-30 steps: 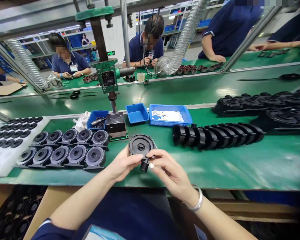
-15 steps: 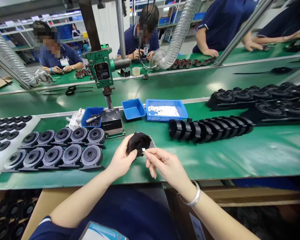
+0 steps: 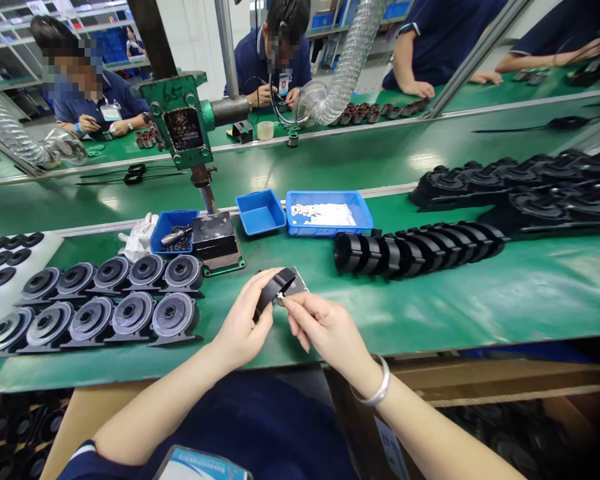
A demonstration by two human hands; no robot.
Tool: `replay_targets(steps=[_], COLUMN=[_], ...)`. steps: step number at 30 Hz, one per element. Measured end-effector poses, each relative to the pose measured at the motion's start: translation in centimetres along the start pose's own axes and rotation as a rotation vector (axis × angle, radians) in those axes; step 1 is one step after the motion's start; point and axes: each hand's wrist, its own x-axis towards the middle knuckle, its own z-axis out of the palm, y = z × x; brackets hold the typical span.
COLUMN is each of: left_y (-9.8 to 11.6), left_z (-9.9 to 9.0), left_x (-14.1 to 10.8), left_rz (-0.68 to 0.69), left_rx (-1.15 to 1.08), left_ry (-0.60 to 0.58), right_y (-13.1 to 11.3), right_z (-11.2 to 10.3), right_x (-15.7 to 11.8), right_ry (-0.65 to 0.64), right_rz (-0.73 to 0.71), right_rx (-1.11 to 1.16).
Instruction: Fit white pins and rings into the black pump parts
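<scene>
My left hand is closed around a round black plastic housing, which is tilted so that its side wall faces me. My right hand pinches a small white plastic piece between thumb and fingertips. That piece touches the housing's near edge; whether it sits inside a slot I cannot tell. Just behind the housing lies a flat grey plate, partly covered by my hands. A blue tray of small white pieces stands further back.
Rows of black round parts with grey rings lie at left. A green press rises over a black block, beside a blue bin of dark small parts. A row of black housings lies right. Co-workers sit opposite.
My left hand has turned the housing from face-up to tilted on its side. The white piece in my right hand has come against its edge. The whole view has shifted slightly.
</scene>
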Motion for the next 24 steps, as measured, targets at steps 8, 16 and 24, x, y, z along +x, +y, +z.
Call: replay_targets(steps=[8,16,24], left_y=[-0.3,-0.3,-0.9], left_z=[0.5,0.3,1.0], left_x=[0.0,0.9,1.5], left_rz=[0.033,0.169,0.152], left_rx=[0.026,0.175,0.190], left_ry=[-0.015,-0.169,-0.227], right_y=[0.0,0.9,1.7], right_z=[-0.4,-0.2,-0.4], right_x=[-0.1,-0.2,-0.2], right_ry=[-0.063,0.065,0.087], right_rz=[0.105,-0.066,-0.045], right_rx=[0.168,0.017,0.041])
